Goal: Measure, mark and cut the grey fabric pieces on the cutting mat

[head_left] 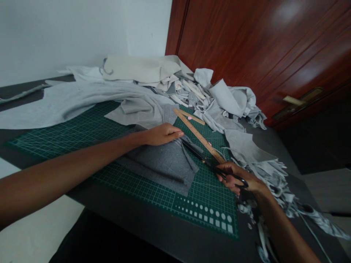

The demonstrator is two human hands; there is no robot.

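Observation:
In my right hand (233, 177) is a pair of black-handled scissors (201, 157), my fingers in its loops. The blades point left, toward the edge of a dark grey piece of fabric (161, 160). My left hand (164, 134) pinches that fabric at its upper edge, close to the blade tips. Under the fabric lies a green cutting mat (153, 195) with a white grid and rows of printed dots and squares. Just beyond the scissors, a wooden ruler (197, 135) slants across the mat, partly hidden by my right hand at its near end.
Light grey cloth (74, 96) spreads over the mat's far left. A cream fabric roll (134, 68) lies by the wall. Fabric scraps (189, 93) pile up at the back and along the right edge. Behind the table stands a reddish wooden door (246, 44) with a handle (294, 100).

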